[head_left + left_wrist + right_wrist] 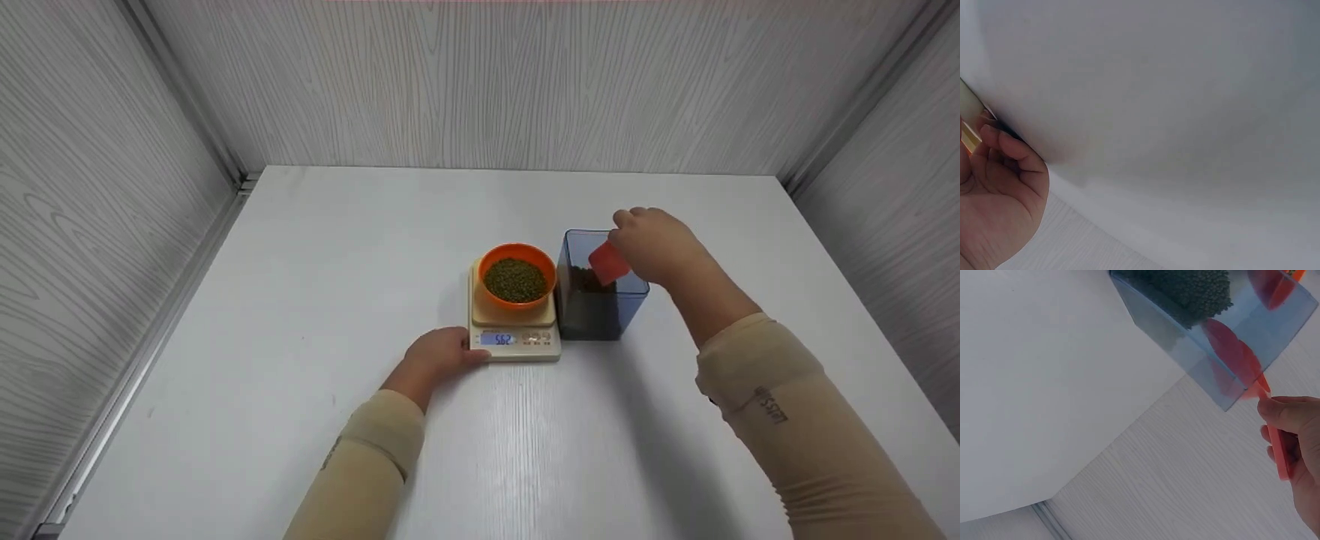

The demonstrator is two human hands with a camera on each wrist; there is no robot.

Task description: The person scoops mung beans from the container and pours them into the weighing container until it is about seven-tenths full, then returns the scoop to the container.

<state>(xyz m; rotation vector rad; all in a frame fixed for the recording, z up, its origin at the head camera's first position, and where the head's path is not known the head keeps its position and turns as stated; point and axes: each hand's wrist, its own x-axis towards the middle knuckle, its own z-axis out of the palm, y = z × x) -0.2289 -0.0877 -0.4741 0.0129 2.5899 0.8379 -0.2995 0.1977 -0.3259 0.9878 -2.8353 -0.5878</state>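
Head view: the right hand (652, 244) has its grip curled round the handle of a red scoop (609, 262), whose head appears to lie inside the clear bluish container (589, 319), close to the dark pellets (591, 279). The right wrist view shows thumb and fingers wrapped on that handle with little slack; whether the scoop carries anything, I cannot tell. The left hand (442, 352) has its grip on the near left corner of the scale (525, 352), thumb at the front and fingers bent along the side; how firmly it pinches does not show. On the scale sits an orange bowl (516, 251) with greenish-brown pellets (515, 280) in it, and the lit display (496, 340) shows digits that look like 562. Scale and container stand on the white bench (337, 262), the container touching or just beside the scale's right side.

That closeness seems to me the main hazard: a knock from the scoop against the container's wall could pass into the scale and upset its reading. Pressure from the left thumb might do the same, by tipping or sliding the scale. A loaded scoop lifted at a slant could shed pellets over the rim, onto the scale or the bench. The bowl looks well filled, so a hasty pour might well send some over its edge
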